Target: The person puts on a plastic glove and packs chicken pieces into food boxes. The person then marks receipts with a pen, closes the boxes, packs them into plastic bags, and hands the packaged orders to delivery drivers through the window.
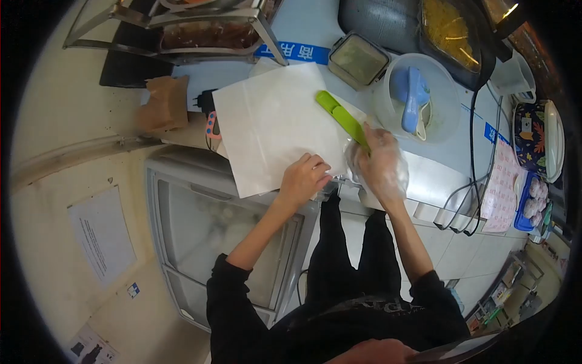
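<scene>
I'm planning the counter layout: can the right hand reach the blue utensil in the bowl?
Probably yes: the bowl is open and close to the right hand, with nothing visibly blocking the blue utensil, though the green tool it holds may need setting down.

Blk top (339, 332) w/ pale lettering (394, 307), elbow-length slvs (232, 285); blk trousers (332, 261).

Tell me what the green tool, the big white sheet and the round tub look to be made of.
Green tool: probably plastic, smooth, judging by its even, bright colour.
White sheet: likely paper, mostly matte; it looks thin, with crisp corners. A coating can't be ruled out.
Round tub: seemingly translucent plastic, as its wall looks cloudy.
</scene>
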`<state>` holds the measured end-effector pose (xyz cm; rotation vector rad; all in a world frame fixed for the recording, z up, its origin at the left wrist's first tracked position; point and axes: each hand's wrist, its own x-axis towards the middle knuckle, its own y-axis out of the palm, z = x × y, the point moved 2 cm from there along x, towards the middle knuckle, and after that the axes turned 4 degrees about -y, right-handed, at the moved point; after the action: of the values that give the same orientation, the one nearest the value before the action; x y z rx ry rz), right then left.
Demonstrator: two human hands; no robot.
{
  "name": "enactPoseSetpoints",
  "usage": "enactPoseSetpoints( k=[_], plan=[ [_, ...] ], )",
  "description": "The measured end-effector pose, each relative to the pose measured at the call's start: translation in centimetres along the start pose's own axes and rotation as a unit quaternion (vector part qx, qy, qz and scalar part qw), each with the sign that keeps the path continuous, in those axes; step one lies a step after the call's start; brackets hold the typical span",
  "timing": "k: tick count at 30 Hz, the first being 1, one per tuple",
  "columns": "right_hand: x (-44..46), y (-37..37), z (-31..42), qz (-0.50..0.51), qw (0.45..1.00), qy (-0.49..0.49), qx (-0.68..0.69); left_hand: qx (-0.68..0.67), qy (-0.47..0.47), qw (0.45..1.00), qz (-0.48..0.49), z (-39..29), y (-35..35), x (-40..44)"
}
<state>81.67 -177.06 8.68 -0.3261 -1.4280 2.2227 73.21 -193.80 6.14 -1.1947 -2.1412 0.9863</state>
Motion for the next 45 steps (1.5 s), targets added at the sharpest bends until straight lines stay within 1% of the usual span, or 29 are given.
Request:
enactPoseSetpoints(
  k=[2,3,4,6,10,11,12,14,16,17,18,19,20,21,22,24,25,26,27,28,29,30,32,33,35,36,38,42,45],
  plan=[
    [-2.1,-3.8,1.2,-0.026,0.998,0.009,0.051,-0.002,0.004,1.0,0.008,0.6,0.2,-0.1],
    [-3.0,-4.1,1.1,-0.004,0.994,0.031,0.109,0.003,0.019,1.0,0.01,0.8,0.1,0.1],
    [-4.1,-3.9,0.6,-0.003,0.993,0.037,0.111,0.002,0.02,1.0,0.016,0.8,0.2,0.1],
    [-6.1,-2.8,-0.5,0.051,0.975,0.055,0.209,0.015,0.031,0.999,0.001,0.6,0.4,0.3],
    [-7.0,-1.0,-0.7,0.127,0.957,0.068,0.253,0.012,-0.006,1.0,0.005,0.3,0.8,0.3],
    [-6.9,-0.4,-0.3,0.12,0.959,0.057,0.252,-0.114,-0.072,0.99,-0.036,0.5,0.7,0.2],
    [-6.1,-0.2,0.5,0.118,0.959,0.055,0.252,-0.236,-0.133,0.959,-0.077,0.6,0.6,0.1],
    [-3.9,-0.2,2.8,0.01,0.975,-0.168,0.143,-0.29,-0.347,0.876,-0.166,2.1,-0.5,-1.8],
    [-3.2,2.6,3.4,0.02,0.978,-0.173,0.118,-0.276,-0.379,0.828,-0.308,3.4,-1.8,-1.4],
    [-2.5,3.7,3.4,0.024,0.978,-0.189,0.086,-0.273,-0.37,0.829,-0.317,3.0,-3.0,-1.1],
    [-1.5,3.7,2.9,0.007,0.976,-0.2,0.085,-0.315,-0.366,0.805,-0.344,2.2,-4.8,-0.3],
    [-1.4,3.7,2.1,0.03,0.969,-0.189,0.156,-0.356,-0.366,0.779,-0.363,1.4,-6.4,-0.1],
    [-2.6,3.7,1.9,0.066,0.956,-0.166,0.232,-0.35,-0.372,0.782,-0.359,1.0,-8.3,-1.4],
    [-2.0,0.5,2.5,0.207,0.936,-0.034,0.283,-0.329,-0.396,0.827,-0.227,0.9,-10.1,-2.5],
    [-0.8,-1.2,2.7,0.193,0.938,-0.049,0.283,-0.304,-0.394,0.861,-0.106,0.7,-11.5,-1.9],
    [-0.9,-4.7,3.3,-0.016,0.919,-0.127,0.374,-0.307,-0.372,0.869,-0.112,-2.9,-14.0,-1.6],
    [-0.2,-6.7,4.5,-0.051,0.929,-0.153,0.333,-0.314,-0.36,0.871,-0.111,-5.1,-15.1,-1.9],
    [1.2,-8.9,5.7,-0.075,0.931,-0.173,0.313,-0.309,-0.357,0.874,-0.117,-7.0,-15.9,-1.9],
    [2.7,-11.1,6.9,-0.101,0.932,-0.191,0.293,-0.328,-0.323,0.886,-0.051,-9.0,-16.5,-1.7],
    [3.7,-13.5,8.3,-0.083,0.932,-0.294,0.197,-0.343,-0.288,0.894,0.017,-10.7,-17.3,-1.5],
    [4.3,-14.2,8.7,-0.075,0.925,-0.344,0.145,-0.283,-0.281,0.916,0.043,-11.9,-18.2,-1.4],
    [4.8,-14.8,9.0,-0.069,0.911,-0.394,0.097,-0.278,-0.279,0.918,0.038,-12.5,-18.7,-1.7],
    [4.7,-14.1,8.3,0.145,0.858,-0.456,0.188,-0.273,-0.286,0.917,-0.06,-13.5,-20.1,-2.8],
    [4.3,-15.3,8.4,0.143,0.855,-0.464,0.184,-0.272,-0.284,0.917,-0.069,-13.4,-20.2,-3.6],
    [3.3,-17.7,8.1,0.275,0.892,-0.311,0.177,-0.374,-0.342,0.862,-0.012,-12.0,-18.4,-5.9],
    [2.8,-17.7,7.7,0.279,0.891,-0.315,0.173,-0.378,-0.342,0.86,-0.018,-11.5,-17.9,-6.6],
    [2.2,-17.3,6.7,0.282,0.892,-0.316,0.157,-0.497,-0.331,0.802,-0.007,-10.9,-16.9,-7.1],
    [1.3,-17.3,5.9,0.285,0.904,-0.279,0.157,-0.496,-0.308,0.812,-0.01,-12.0,-15.7,-6.5],
    [0.9,-16.9,5.7,0.323,0.905,-0.236,0.147,-0.495,-0.311,0.811,0.013,-12.6,-14.6,-6.3]
  ],
)
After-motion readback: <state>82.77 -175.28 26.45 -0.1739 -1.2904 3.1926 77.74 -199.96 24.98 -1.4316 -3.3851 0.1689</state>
